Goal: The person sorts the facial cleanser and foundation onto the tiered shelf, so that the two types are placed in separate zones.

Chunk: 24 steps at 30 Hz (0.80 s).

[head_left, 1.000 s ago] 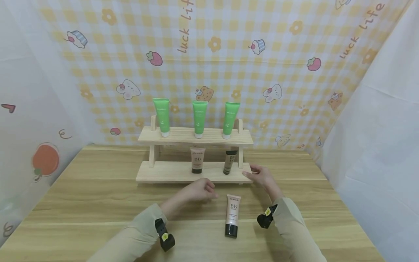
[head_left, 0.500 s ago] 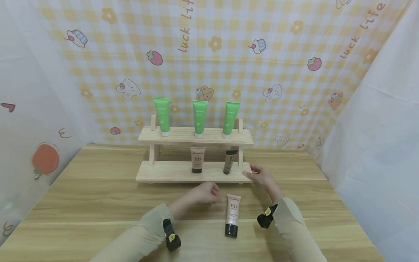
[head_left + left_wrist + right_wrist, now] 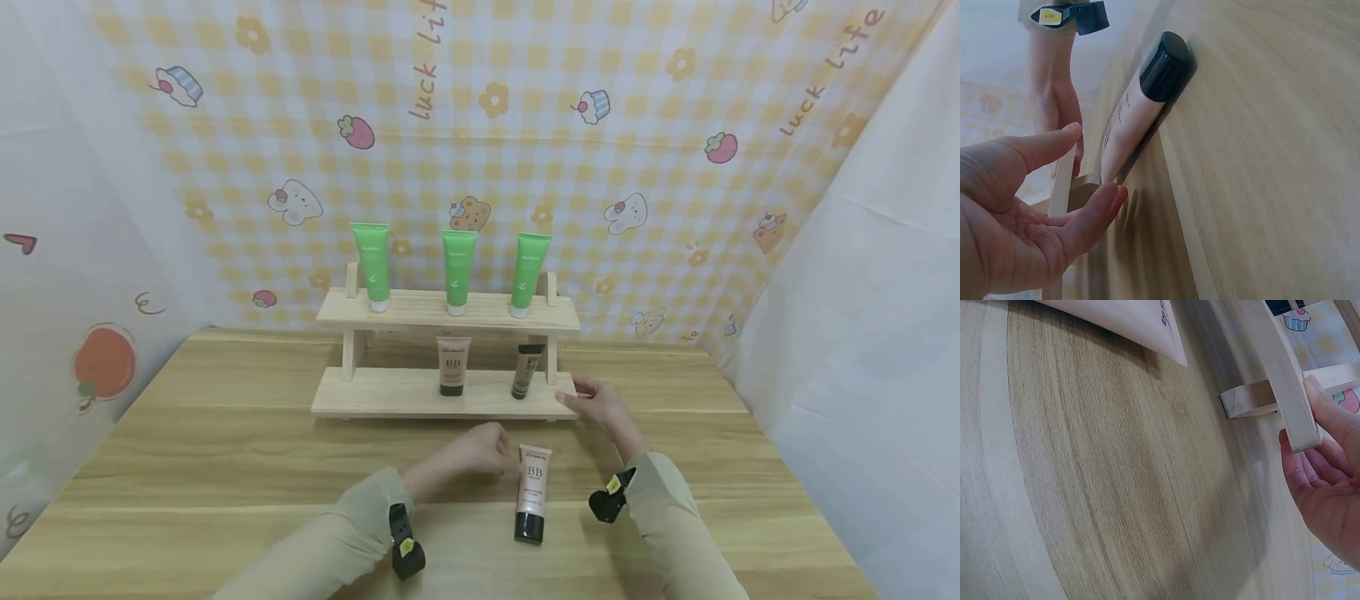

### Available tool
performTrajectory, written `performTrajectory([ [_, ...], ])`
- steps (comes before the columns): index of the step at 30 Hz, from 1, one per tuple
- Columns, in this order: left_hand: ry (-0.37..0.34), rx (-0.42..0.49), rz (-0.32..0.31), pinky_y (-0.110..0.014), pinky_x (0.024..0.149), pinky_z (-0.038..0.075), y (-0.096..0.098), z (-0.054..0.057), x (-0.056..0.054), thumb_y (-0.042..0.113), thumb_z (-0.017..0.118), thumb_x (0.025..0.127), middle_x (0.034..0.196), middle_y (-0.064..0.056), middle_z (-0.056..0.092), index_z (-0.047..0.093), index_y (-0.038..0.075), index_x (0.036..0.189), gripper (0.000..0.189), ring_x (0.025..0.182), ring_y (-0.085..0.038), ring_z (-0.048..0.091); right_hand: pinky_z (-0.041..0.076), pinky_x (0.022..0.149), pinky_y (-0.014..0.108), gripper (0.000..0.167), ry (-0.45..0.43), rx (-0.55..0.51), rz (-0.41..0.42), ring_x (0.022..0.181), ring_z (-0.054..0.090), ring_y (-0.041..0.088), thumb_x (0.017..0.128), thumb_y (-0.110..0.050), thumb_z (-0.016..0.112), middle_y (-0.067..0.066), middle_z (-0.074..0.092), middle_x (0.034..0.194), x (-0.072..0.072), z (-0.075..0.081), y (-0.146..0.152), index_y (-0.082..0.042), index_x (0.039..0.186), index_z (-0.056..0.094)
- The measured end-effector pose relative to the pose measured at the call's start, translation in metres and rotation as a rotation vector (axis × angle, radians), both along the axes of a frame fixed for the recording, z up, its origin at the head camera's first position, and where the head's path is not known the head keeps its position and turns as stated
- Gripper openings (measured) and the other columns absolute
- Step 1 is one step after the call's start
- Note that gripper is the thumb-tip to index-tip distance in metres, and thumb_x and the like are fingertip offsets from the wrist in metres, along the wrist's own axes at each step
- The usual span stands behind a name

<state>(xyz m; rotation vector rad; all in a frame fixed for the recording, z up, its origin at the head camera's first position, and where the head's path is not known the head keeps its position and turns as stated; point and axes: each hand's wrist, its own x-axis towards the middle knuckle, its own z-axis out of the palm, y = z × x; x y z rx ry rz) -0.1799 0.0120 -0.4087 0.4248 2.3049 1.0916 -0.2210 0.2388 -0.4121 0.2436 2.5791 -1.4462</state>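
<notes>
A pink BB cream tube (image 3: 533, 483) with a black cap lies on the table, its flat end away from me. My left hand (image 3: 487, 450) is just left of that flat end. In the left wrist view the thumb and fingers (image 3: 1094, 209) stand apart, fingertips right at the tube's end, nothing gripped. With my right hand (image 3: 598, 407) I hold the right end of the wooden shelf's lower board (image 3: 390, 393); the right wrist view shows the thumb on one face of the board (image 3: 1297, 419) and the fingers on the other.
Three green tubes, the middle one (image 3: 457, 271) among them, stand on the upper board (image 3: 408, 308). Another pink BB tube (image 3: 453, 367) and a small dark-capped tube (image 3: 527, 371) stand on the lower board. A checked cloth (image 3: 420, 175) hangs behind.
My left hand has moved right and slightly toward me, up to the lying BB cream tube. The right hand stays on the shelf board.
</notes>
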Motion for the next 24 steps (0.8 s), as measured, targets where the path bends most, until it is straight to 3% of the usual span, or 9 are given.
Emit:
performTrajectory([
  [4, -0.019, -0.034, 0.021, -0.025, 0.056, 0.046, 0.005, -0.002, 0.004, 0.026, 0.076, 0.072, 0.071, -0.005, 0.059, 0.053, -0.005, 0.105, 0.051, 0.058, -0.014, 0.051, 0.043, 0.100, 0.044, 0.063, -0.001, -0.004, 0.002, 0.118, 0.050, 0.036, 0.084, -0.031, 0.065, 0.024, 0.048, 0.132, 0.000, -0.001, 0.000, -0.001, 0.134, 0.041],
  [8, -0.050, -0.040, 0.034, -0.019, 0.041, 0.030, 0.008, -0.005, 0.007, 0.027, 0.076, 0.072, 0.053, 0.001, 0.051, 0.053, -0.005, 0.105, 0.051, 0.043, -0.009, 0.037, 0.046, 0.098, 0.041, 0.064, 0.000, 0.006, 0.007, 0.117, 0.050, 0.036, 0.084, -0.031, 0.065, 0.023, 0.048, 0.132, 0.000, -0.003, 0.000, -0.001, 0.135, 0.040],
  [14, -0.010, -0.035, 0.060, -0.019, 0.041, 0.026, 0.013, -0.009, 0.010, 0.028, 0.079, 0.068, 0.052, 0.003, 0.043, 0.052, 0.004, 0.080, 0.038, 0.044, -0.009, 0.032, 0.048, 0.095, 0.039, 0.063, 0.012, 0.002, 0.010, 0.117, 0.050, 0.035, 0.084, -0.030, 0.065, 0.022, 0.048, 0.132, 0.000, -0.004, 0.001, 0.000, 0.134, 0.040],
  [18, 0.037, -0.046, 0.069, -0.018, 0.038, 0.023, 0.017, -0.013, 0.012, 0.028, 0.081, 0.064, 0.047, 0.006, 0.036, 0.046, 0.010, 0.063, 0.040, 0.041, -0.008, 0.028, 0.048, 0.095, 0.038, 0.061, 0.019, -0.010, 0.012, 0.116, 0.051, 0.035, 0.085, -0.029, 0.065, 0.023, 0.049, 0.132, -0.001, -0.005, 0.001, 0.000, 0.134, 0.042],
  [24, 0.073, -0.069, 0.081, -0.017, 0.035, 0.020, 0.023, -0.014, 0.013, 0.025, 0.082, 0.062, 0.041, 0.009, 0.031, 0.044, 0.013, 0.055, 0.041, 0.038, -0.006, 0.026, 0.048, 0.095, 0.039, 0.065, 0.011, -0.001, -0.002, 0.112, 0.055, 0.033, 0.083, -0.033, 0.066, 0.023, 0.051, 0.129, -0.002, -0.004, 0.001, -0.001, 0.134, 0.042],
])
